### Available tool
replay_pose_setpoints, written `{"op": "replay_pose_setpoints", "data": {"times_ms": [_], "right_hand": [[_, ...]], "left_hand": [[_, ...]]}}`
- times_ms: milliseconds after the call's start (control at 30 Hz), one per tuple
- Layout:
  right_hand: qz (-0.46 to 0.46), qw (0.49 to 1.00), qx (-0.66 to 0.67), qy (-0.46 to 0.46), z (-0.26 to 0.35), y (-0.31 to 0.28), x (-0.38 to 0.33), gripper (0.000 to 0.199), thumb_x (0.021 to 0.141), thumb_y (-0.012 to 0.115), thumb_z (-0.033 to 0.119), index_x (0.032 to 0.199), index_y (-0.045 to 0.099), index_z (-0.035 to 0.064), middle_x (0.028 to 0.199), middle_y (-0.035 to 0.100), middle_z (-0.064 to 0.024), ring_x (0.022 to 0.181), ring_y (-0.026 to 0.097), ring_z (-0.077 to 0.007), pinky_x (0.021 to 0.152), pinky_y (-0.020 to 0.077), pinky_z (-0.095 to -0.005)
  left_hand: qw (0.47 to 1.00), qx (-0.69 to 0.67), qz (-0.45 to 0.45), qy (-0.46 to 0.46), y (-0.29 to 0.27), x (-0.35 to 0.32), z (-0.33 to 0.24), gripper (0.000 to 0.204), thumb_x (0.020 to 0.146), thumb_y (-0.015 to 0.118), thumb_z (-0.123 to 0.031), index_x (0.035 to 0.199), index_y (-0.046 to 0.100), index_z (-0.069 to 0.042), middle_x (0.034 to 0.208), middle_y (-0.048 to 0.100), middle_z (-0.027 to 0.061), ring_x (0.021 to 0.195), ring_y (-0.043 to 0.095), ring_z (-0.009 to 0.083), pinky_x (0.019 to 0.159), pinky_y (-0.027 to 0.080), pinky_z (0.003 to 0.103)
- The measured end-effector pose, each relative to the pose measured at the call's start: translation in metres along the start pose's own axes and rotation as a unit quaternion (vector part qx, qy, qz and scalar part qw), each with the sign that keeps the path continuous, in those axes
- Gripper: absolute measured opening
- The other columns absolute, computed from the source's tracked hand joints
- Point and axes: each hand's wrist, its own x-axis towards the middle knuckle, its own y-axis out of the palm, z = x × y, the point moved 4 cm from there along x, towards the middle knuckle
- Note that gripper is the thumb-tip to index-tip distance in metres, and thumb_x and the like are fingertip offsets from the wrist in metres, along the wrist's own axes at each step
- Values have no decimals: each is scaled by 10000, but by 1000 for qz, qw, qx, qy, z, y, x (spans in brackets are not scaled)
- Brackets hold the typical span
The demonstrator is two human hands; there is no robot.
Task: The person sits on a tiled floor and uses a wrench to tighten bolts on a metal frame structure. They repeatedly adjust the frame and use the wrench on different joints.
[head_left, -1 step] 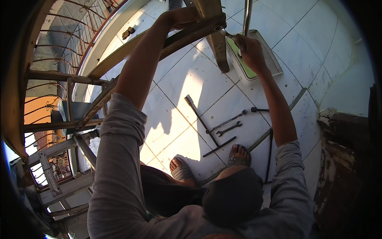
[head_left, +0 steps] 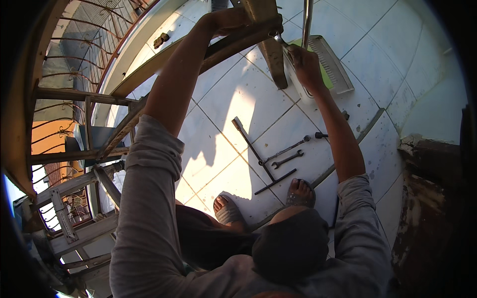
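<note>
My right hand (head_left: pixel 306 65) is closed around a wrench (head_left: pixel 279 38). The ring end of the wrench sits at the tip of a brown metal bar (head_left: pixel 238 39), where that bar crosses an upright brown piece (head_left: pixel 272 62). My left hand (head_left: pixel 229 21) grips the brown frame just left of this joint; its fingertips are partly hidden. On the tiles below lie an open-ended wrench (head_left: pixel 287 160), a longer wrench (head_left: pixel 288 150) and a T-handled socket wrench (head_left: pixel 253 146).
A pale plastic tray with a green part (head_left: pixel 338 69) lies beyond my right hand, beside a shiny metal pole (head_left: pixel 307 22). Wooden ladder-like framing (head_left: pixel 82 231) stands at left, near a curled metal railing (head_left: pixel 59 74). My sandalled feet (head_left: pixel 228 208) rest near the tools.
My right hand and forearm have shifted slightly left and down, swinging the wrench handle a little. My left hand stays at the frame.
</note>
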Motion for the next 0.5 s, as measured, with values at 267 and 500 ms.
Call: {"op": "replay_pose_setpoints", "data": {"times_ms": [267, 500], "right_hand": [[-22, 695, 646, 315, 120, 130, -21, 672, 996, 138, 689, 744, 391, 120, 592, 506, -70, 546, 561, -227, 575, 504, -405], [-10, 541, 763, 354, 186, 21, 28, 477, 1087, 294, 414, 973, 545, 26, 831, 615, -128, 816, 678, -265, 832, 611, -326]], "left_hand": [[990, 27, 2, 142, -10, 7, 8, 339, 934, 597, -166, 1247, 577, -39, 1176, 620, 94, 1047, 601, 161, 921, 492, 317], [979, 154, -49, 124, 15, -68, -76, 317, 942, 583, -192, 1216, 626, -39, 1189, 646, 141, 1076, 619, 203, 933, 487, 321]]}}
